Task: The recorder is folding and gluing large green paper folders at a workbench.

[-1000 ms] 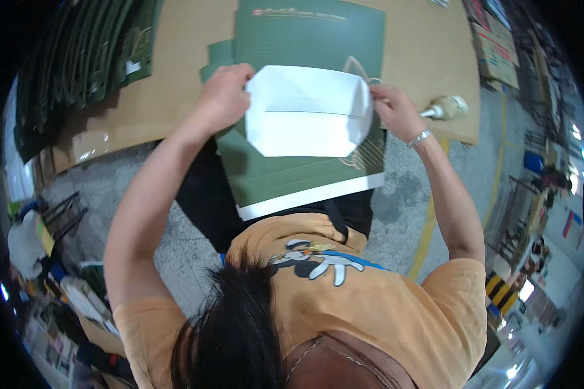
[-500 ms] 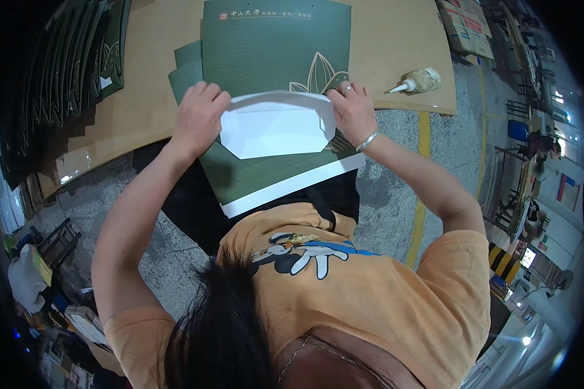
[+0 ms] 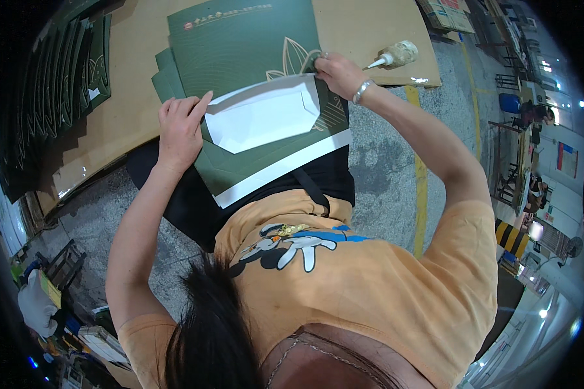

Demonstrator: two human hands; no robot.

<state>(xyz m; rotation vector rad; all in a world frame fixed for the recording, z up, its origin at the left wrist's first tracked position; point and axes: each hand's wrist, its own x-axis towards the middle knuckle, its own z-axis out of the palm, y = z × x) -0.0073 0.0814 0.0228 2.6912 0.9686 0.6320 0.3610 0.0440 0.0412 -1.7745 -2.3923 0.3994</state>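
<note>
Left hand [image 3: 180, 126] flat on white folded sheet [image 3: 263, 120], right hand [image 3: 336, 72] pinching its corner, green bag [image 3: 253, 84] beneath

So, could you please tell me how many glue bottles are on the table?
1: the glue bottle lies on the brown table, just beyond the right hand. Others may be hidden.

A single head-worn fisheye view looks steeply down from just above the person's hair and shoulders (edges bend at the rim), facing the brown surface [image 3: 370, 39] close ahead.
</note>
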